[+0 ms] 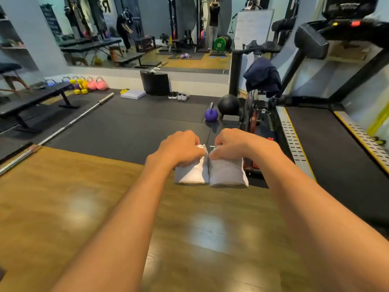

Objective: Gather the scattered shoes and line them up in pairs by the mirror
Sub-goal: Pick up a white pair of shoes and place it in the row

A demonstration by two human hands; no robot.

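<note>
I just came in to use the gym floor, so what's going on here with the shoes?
A person is gripping a pair of white sneakers, the left hand on the left white sneaker and the right hand on the right white sneaker, side by side. Two more pairs of shoes already sit lined up below the wall mirror.

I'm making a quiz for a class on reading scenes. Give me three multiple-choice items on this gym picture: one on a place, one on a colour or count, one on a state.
1. Where do the shoes already set down stand?
A. by the black box under the mirror
B. on the treadmill
C. on the bench

2. What colour is the lone kettlebell by the black ball?
A. pink
B. purple
C. yellow

3. What are the hands doing?
A. hanging free
B. each gripping one white shoe
C. lifting the barbell

Answers:
A, the shoes sit beside the box.
B, the kettlebell is purple.
C is wrong; B, left hand and right hand hold the white shoes.
</note>
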